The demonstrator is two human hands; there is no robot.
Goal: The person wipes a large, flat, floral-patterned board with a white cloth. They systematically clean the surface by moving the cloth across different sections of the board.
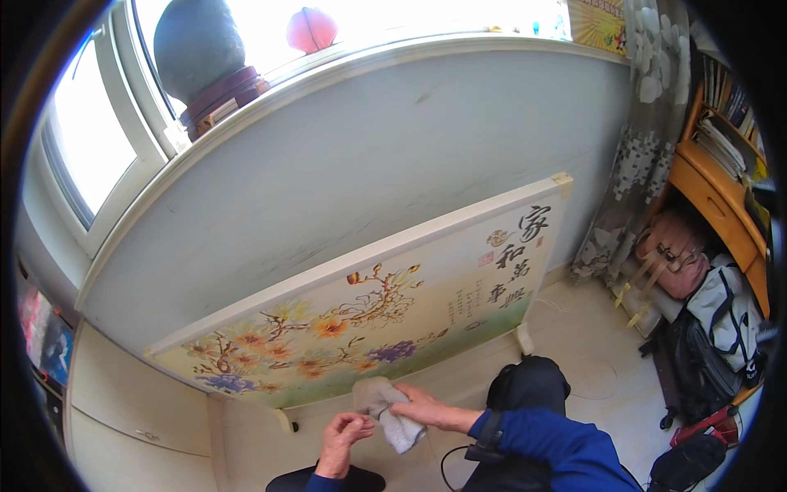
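My right hand (424, 407) grips a crumpled grey-white cloth (393, 418), whose upper end lies at the lower edge of a framed floral panel (442, 258). The panel stands on short feet and leans near the wall, showing painted flowers, branches and large calligraphy. Just left of the cloth is my left hand (345, 440), fingers curled with a small gap between thumb and fingers. Whether its fingertips touch the cloth's edge, I cannot tell.
A window sill (430, 46) above bears a large dark stone on a wooden base (224, 92) and a red ornament (312, 29). Left is a pale cabinet (135, 393). Right are a patterned curtain (642, 141), a wooden desk (716, 190), a pink bag (673, 252) and a backpack (707, 350).
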